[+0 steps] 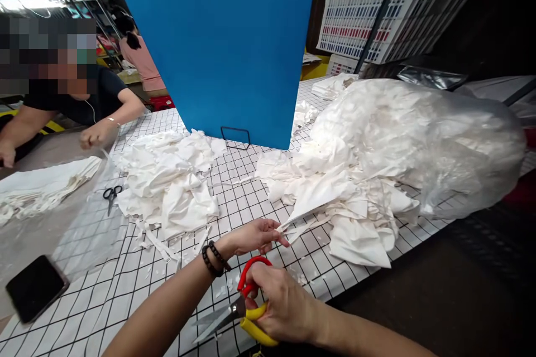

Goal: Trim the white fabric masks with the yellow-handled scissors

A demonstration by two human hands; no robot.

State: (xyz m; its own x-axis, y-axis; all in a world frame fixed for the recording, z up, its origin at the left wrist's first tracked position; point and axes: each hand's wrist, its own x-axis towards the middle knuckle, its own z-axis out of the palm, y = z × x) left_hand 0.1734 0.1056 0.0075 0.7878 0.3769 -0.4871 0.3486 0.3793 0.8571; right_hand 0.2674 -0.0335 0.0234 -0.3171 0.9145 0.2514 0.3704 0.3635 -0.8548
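My right hand (pixel 288 301) is wrapped round the handles of a pair of scissors (pixel 234 309), one handle red and one yellow. The blades are apart and point left over the table. My left hand (pixel 257 236), with dark bead bracelets at its wrist, pinches the edge of a white cloth piece (pixel 322 194). That piece stretches from my fingers up to the right-hand heap of white cloth (pixel 364 234). To the left lies another heap of white cloth pieces (pixel 167 189), with narrow strips beside it.
A blue board (pixel 226 39) stands upright on the gridded tablecloth (pixel 238 206). A big clear plastic bag (pixel 419 139) of white cloth fills the right. Black-handled scissors (pixel 112 196) and a phone (pixel 37 288) lie left. A co-worker (pixel 100 95) sits across; white crates (pixel 368 17) stand behind.
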